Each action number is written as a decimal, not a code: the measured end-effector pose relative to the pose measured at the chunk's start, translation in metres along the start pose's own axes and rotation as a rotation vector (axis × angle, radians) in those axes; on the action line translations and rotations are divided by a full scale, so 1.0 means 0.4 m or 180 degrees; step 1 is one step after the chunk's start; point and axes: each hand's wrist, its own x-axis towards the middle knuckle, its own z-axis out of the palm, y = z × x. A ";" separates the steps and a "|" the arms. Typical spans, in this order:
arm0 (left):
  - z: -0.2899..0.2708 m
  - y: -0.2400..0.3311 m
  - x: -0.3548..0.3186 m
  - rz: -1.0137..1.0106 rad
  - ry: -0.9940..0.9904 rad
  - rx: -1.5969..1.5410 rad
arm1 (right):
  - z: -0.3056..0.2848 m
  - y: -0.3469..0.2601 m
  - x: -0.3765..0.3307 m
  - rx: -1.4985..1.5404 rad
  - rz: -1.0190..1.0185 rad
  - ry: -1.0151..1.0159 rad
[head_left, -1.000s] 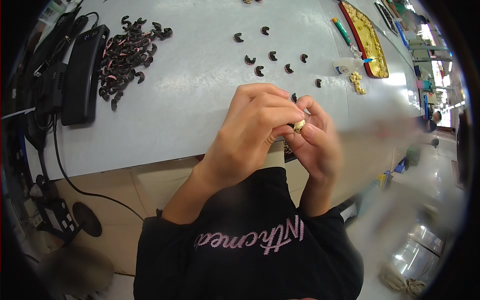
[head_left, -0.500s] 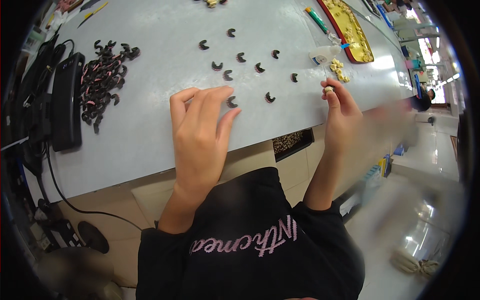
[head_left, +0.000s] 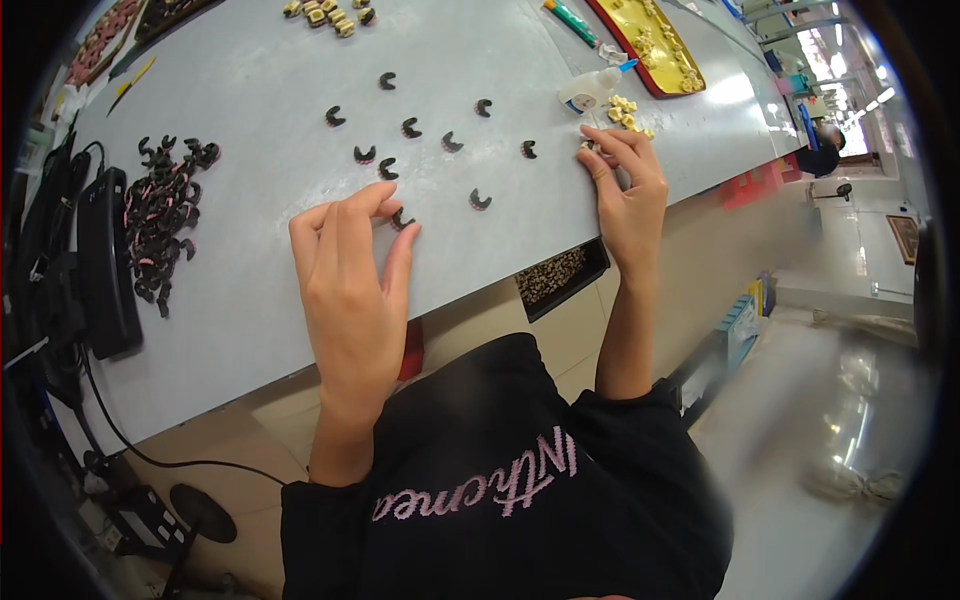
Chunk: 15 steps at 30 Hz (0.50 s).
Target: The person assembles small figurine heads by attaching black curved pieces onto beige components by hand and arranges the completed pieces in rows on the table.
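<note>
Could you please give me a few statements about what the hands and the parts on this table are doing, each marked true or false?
1. The left hand touches a small black curved piece with its fingertips. True.
2. The right hand rests in the yellow tray. False: it is on the grey table, beside the small cream pieces.
3. A heap of black pieces lies left of the left hand. True.
4. The glue bottle is in the left hand. False: it lies on the table.

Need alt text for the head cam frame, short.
Seen from above, a person's left hand touches a small black C-shaped piece on a grey table, while the right hand reaches small cream pieces beside a glue bottle. More black pieces are scattered ahead and piled at left.
</note>
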 end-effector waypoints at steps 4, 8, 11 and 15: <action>-0.003 -0.008 -0.006 0.0020 0.0198 -0.0229 | -0.008 -0.003 0.003 -0.0124 -0.0092 0.0062; -0.004 -0.010 -0.008 -0.0130 0.0193 -0.0304 | -0.009 0.011 0.008 -0.0181 -0.0242 0.0020; 0.000 -0.012 -0.006 -0.0188 0.0172 -0.0449 | -0.002 0.018 0.008 -0.0179 -0.0338 0.0050; -0.010 -0.021 0.001 -0.0070 0.0205 -0.0401 | 0.001 0.013 0.007 -0.0134 -0.0303 0.0085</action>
